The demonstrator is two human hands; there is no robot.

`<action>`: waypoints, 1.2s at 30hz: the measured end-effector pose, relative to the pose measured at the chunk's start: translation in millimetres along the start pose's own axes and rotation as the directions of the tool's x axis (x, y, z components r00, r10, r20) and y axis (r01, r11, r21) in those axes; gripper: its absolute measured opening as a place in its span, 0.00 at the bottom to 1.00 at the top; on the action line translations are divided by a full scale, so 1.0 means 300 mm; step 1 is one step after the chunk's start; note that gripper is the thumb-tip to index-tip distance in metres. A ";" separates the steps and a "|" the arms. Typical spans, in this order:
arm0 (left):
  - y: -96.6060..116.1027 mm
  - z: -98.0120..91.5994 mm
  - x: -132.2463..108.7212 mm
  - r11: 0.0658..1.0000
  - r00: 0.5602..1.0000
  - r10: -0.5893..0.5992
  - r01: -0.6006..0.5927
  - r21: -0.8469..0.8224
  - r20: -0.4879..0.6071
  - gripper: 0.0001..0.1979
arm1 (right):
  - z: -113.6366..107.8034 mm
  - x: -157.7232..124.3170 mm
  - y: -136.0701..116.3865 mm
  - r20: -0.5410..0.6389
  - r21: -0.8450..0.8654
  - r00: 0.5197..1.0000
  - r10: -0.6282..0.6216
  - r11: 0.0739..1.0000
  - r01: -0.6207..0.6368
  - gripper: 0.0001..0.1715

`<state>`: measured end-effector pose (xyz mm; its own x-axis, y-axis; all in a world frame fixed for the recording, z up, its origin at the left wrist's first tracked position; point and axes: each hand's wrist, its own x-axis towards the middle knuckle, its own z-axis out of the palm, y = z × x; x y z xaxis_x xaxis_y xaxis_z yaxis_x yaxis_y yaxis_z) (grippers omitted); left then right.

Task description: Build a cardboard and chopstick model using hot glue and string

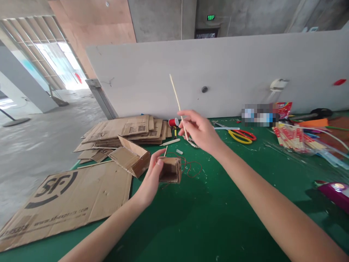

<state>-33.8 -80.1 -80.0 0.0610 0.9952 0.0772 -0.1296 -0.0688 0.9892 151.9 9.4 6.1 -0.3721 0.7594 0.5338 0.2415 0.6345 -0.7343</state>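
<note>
Pinched between the thumb and fingers of my right hand [200, 129], a slim wooden stick [175, 92] stands out against a white panel [152, 72], above the far side of a green work table [204, 218]. Pale, straight and plain, it leans to the left at its upper end, which narrows to a tip; most of its length rises above my fingers, and a short piece shows below them. My left hand [151, 180] closes on the left side of a small cardboard box [179, 171], thumb toward me and fingers curled behind, holding it over the middle of the table. Brown and boxy, the little container shows a roughly rectangular open mouth facing me, its inside in shadow and its cut edges uneven. Just above it, near my left fingers, a short length of a second stick [165, 150] pokes up; whether I hold it or it belongs to the box, I cannot tell. Thin brown cord [201, 167] loops beside the box. Behind the box lie a red thread spool [172, 122] and, further right, red-and-yellow-handled scissors [241, 137]; stacked cardboard [120, 127] fills the left.
</note>
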 end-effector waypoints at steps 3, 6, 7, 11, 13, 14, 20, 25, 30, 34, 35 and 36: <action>0.047 0.020 0.013 0.953 0.991 -0.122 0.132 -0.271 0.053 0.17 | -0.059 -0.020 -0.133 0.045 0.079 0.996 -0.079 0.994 0.076 0.19; 0.096 0.030 0.030 0.909 0.989 -0.142 0.145 -0.390 0.037 0.13 | -0.114 -0.052 -0.235 -0.078 -0.198 0.983 -0.167 0.969 0.149 0.15; 0.113 0.034 0.040 0.899 0.987 -0.158 0.148 -0.413 0.011 0.14 | -0.129 -0.062 -0.259 -0.108 -0.308 0.973 -0.204 0.937 0.163 0.14; 0.193 0.053 0.108 0.854 0.968 -0.210 0.114 -0.507 -0.136 0.18 | -0.158 -0.085 -0.309 -0.058 -0.534 0.973 -0.222 0.830 0.157 0.16; 0.233 0.064 0.147 0.813 0.948 -0.249 0.095 -0.575 -0.196 0.19 | -0.159 -0.089 -0.309 0.125 -0.551 0.989 -0.076 0.824 0.133 0.18; 0.250 0.069 0.163 0.793 0.941 -0.263 0.085 -0.604 -0.213 0.20 | -0.156 -0.089 -0.304 0.230 -0.562 0.973 0.008 0.817 0.126 0.19; 0.275 0.097 0.193 0.763 0.957 -0.217 0.043 -0.645 -0.192 0.19 | -0.111 -0.073 -0.257 0.401 -0.658 0.896 0.190 0.740 0.138 0.20; 0.251 0.106 0.188 0.781 0.955 -0.186 0.001 -0.624 -0.230 0.18 | -0.082 -0.067 -0.241 0.373 -0.708 0.906 0.197 0.692 0.141 0.20; 0.224 0.115 0.196 0.779 0.949 -0.162 -0.045 -0.625 -0.271 0.17 | -0.063 -0.065 -0.223 0.358 -0.757 0.915 0.188 0.632 0.167 0.20; 0.202 0.116 0.202 0.780 0.951 -0.123 -0.084 -0.620 -0.284 0.18 | -0.051 -0.066 -0.208 0.359 -0.805 0.915 0.183 0.558 0.204 0.20; 0.197 0.114 0.202 0.782 0.955 -0.096 -0.103 -0.615 -0.282 0.19 | -0.050 -0.066 -0.205 0.358 -0.818 0.914 0.190 0.536 0.209 0.20; 0.194 0.113 0.201 0.783 0.958 -0.064 -0.125 -0.609 -0.279 0.19 | -0.050 -0.066 -0.201 0.357 -0.829 0.914 0.194 0.516 0.214 0.19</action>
<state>-4.1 -26.4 -13.6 -0.2092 0.9776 -0.0242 -0.7122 -0.1354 0.6888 158.1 -41.7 46.1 -0.6128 0.7657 0.1956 0.7883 0.6096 0.0833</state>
